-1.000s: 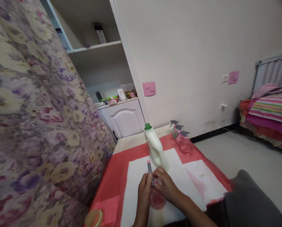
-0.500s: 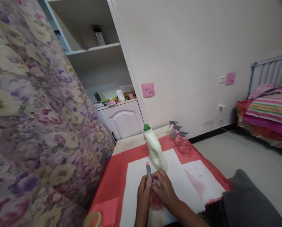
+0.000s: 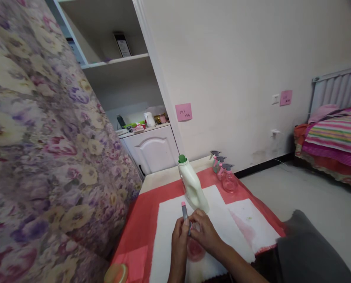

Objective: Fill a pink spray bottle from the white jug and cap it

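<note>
A spray bottle with a clear pink body (image 3: 195, 251) stands on the white cloth (image 3: 163, 232). Its grey spray head (image 3: 184, 211) has a pink nozzle tip pointing away from me. My left hand (image 3: 179, 237) is closed round the spray head. At the bottle's neck, the fingers of my right hand (image 3: 206, 234) are closed; the exact contact is partly hidden by the fingers. Just beyond both hands stands a pale green jug (image 3: 193, 186) with a green spout in its open mouth.
Several spray bottles (image 3: 230, 182) are grouped at the table's far right. A smaller stained white cloth (image 3: 262, 224) lies on the red tablecloth (image 3: 136, 224). At the front left is a round yellowish container (image 3: 116, 273). A floral curtain (image 3: 60, 157) hangs on the left, beside a white cabinet (image 3: 154, 151).
Both hands keep their hold on the spray bottle, with only a slight shift of the fingers and right forearm. The jug and the other bottles stay in place.
</note>
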Action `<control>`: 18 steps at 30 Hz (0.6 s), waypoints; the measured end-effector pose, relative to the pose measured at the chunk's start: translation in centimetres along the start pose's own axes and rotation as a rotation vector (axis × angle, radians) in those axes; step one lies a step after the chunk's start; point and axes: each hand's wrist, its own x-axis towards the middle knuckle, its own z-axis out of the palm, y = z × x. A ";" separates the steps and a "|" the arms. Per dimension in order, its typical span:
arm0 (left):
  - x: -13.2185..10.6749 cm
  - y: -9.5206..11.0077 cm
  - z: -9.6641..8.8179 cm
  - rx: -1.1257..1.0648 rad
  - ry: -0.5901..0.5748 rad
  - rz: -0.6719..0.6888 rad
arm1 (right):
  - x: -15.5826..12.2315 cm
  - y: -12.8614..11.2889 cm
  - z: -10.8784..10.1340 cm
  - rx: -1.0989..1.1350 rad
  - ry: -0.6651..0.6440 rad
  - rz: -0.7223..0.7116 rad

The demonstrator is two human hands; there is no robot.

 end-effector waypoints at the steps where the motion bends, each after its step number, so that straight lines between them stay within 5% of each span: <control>1: 0.0 0.0 0.0 0.005 0.000 0.001 | -0.1 0.1 0.1 -0.010 0.012 0.001; 18: -0.4 0.0 0.3 -0.046 0.060 -0.020 | 0.1 0.1 0.4 -0.057 0.035 -0.019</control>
